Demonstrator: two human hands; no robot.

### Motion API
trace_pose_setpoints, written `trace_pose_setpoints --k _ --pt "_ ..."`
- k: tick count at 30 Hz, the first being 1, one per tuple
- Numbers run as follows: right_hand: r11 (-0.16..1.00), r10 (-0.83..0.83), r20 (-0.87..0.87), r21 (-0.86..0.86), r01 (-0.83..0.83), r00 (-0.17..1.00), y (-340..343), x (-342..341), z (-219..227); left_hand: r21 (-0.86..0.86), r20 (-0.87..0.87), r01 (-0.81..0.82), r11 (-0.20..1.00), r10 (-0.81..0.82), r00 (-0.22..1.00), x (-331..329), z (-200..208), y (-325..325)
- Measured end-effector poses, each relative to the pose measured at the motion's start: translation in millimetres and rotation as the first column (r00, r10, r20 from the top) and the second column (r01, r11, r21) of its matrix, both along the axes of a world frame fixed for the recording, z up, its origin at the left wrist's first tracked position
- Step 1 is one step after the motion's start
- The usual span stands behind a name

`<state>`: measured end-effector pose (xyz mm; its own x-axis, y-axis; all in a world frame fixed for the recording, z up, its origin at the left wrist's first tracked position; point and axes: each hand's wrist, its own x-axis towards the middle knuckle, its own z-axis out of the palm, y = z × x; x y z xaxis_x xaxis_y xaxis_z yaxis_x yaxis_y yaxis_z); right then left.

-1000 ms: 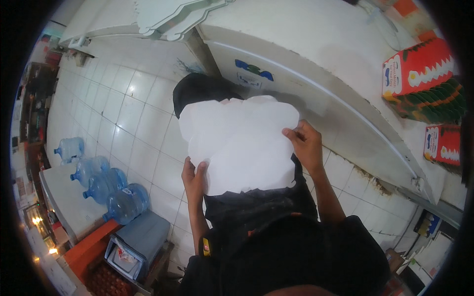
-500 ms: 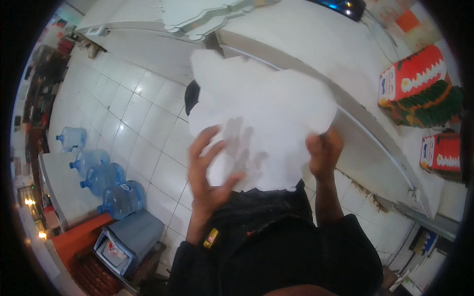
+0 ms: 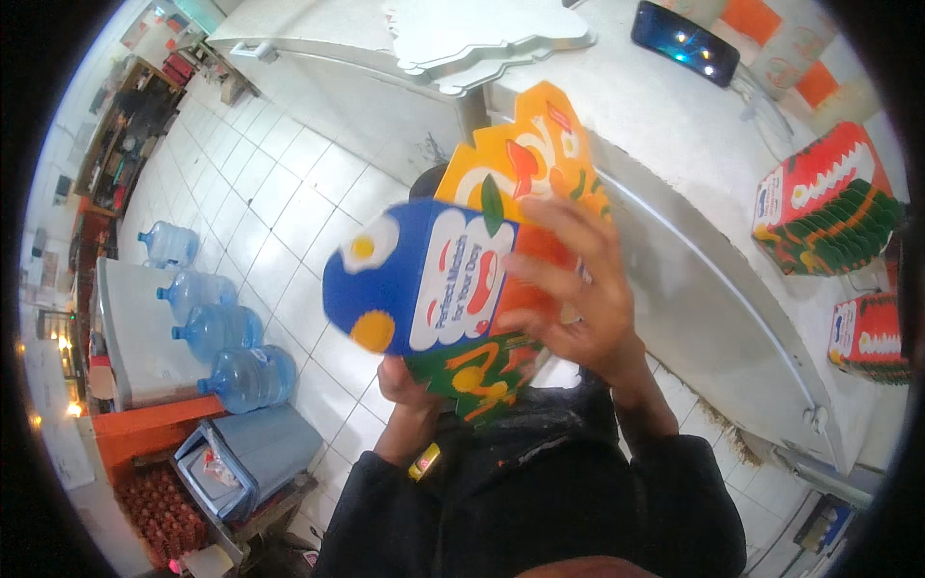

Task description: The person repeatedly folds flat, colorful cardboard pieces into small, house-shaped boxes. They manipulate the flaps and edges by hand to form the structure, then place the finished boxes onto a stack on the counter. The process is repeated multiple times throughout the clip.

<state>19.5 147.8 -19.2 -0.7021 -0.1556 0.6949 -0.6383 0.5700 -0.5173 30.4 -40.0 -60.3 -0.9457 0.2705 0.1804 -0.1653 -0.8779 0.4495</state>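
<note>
A printed cardboard carton (image 3: 371, 270), partly folded, is held up in front of my body, with blue, orange, yellow and green panels showing. My left hand (image 3: 408, 390) grips its lower edge by the green panel, its fingers mostly hidden behind the card. Across the orange panel on the right side lies my right hand (image 3: 588, 289), fingers spread against the card. White flat blanks (image 3: 482, 39) lie piled on the counter beyond. To the right, a nested stack of red and green folded cartons (image 3: 829, 207) stands beside a second similar stack (image 3: 867, 337).
A dark phone (image 3: 684, 43) rests on the white counter (image 3: 655, 125), whose edge curves close by my right side. Several blue water jugs (image 3: 217, 332) stand at left on the tiled floor (image 3: 289, 193). Nearer, a grey-blue bin (image 3: 260, 453) lies by an orange ledge (image 3: 135, 433).
The card has turned from its plain white side to its printed side and is now bent into panels. My left hand moved down to its lower edge; my right hand moved up over it.
</note>
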Motion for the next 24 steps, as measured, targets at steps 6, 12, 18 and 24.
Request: trace_pose_setpoints --k 6,12,18,24 --pt "0.989 0.015 0.002 -0.149 -0.014 1.0 17.5 -5.6 -8.1 -0.195 -0.023 0.124 0.973 -0.131 0.991 -21.1 16.5 16.4" --pt "0.975 0.163 0.032 -0.156 -0.156 0.986 21.7 -8.7 -9.1 -0.359 -0.023 0.155 0.92 -0.175 0.984 -37.7 26.9 32.5" --pt "0.971 0.185 -0.1 -0.133 -0.198 0.978 29.5 -14.5 -11.7 -0.512 -0.049 0.1 0.853 -0.145 0.988 -29.1 34.9 37.0" --pt "0.931 0.118 -0.048 -0.342 -0.127 0.992 18.0 -18.1 -14.9 -0.608 -0.265 0.04 0.793 -0.251 0.931 -24.5 33.6 28.6"
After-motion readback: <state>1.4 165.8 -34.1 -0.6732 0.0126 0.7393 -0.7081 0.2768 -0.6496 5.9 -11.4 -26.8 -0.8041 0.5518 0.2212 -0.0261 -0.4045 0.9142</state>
